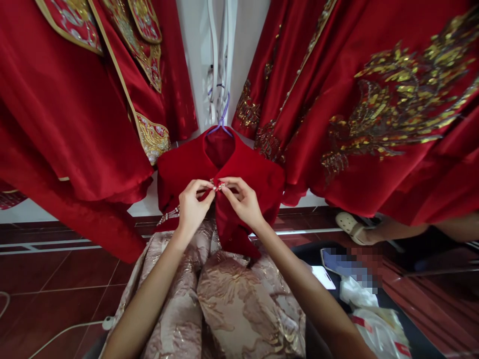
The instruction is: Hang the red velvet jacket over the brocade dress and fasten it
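Note:
A short red jacket [187, 164] with an open stand-up collar hangs from a purple hanger [223, 117] in the middle. At its front opening, my left hand [192, 207] pinches the left side by thumb and forefinger. Close beside it, my right hand [242, 200] is closed in a pinch on the other side. Small pearl-like beads and a beaded fastening [219, 186] show between the fingertips, which nearly meet. Exactly how the fastening lies is too small to tell. Strings of pale beads [170, 214] hang at the jacket's left, partly behind my left hand.
Red embroidered garments hang at the left [75, 124] and right [374, 124]. Pale gold brocade fabric [239, 294] lies below my hands. A dark seat [337, 294] at right bears a phone and plastic bags [381, 329]. Another person's foot wears a beige clog [352, 227].

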Demonstrator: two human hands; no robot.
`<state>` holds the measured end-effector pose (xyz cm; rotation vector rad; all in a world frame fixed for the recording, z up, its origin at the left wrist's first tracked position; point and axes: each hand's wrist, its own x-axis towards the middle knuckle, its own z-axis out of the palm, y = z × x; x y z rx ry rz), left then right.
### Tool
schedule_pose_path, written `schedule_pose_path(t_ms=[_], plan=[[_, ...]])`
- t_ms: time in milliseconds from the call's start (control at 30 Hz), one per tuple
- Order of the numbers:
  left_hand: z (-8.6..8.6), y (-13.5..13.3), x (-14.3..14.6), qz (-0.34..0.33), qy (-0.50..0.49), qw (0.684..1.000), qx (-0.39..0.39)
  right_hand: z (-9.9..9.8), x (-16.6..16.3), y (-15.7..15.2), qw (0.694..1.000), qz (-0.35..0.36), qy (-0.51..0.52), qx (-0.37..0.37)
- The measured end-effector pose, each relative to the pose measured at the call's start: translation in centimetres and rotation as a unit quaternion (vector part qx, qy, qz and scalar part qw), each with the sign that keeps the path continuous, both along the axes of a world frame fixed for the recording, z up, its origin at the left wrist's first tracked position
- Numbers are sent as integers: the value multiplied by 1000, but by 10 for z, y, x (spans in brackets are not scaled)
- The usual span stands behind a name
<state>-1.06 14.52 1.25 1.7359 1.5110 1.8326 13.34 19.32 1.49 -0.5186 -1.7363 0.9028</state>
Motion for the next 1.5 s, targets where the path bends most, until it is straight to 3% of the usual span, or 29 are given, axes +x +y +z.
schedule_pose_path(t_ms=[167,333,500,833,1000,1167,1367,1500], plan=[[11,-9,-4,-12,85,996,-4,4,-2,-5,999,-45,-1,14],[21,-15,-6,55,198,979,-11,-1,-8,-10,995,-94,21,13],[27,-10,-8,2,259,966,-27,-10,-15,-6,991,-117,59,-6],[26,-6,-9,-10,287,957,-35,-9,-12,0,996,-74,42,-27],[25,-8,-5,26,321,946,-24,-10,-11,0,997,-65,39,-30],[14,-8,4,75,328,942,-15,-14,-13,-1,997,-67,29,-35],[5,-4,13,74,261,962,-4,-16,-19,3,997,-66,37,-28],[2,-5,14,120,252,960,-26,-20,-23,0,998,-68,6,6]])
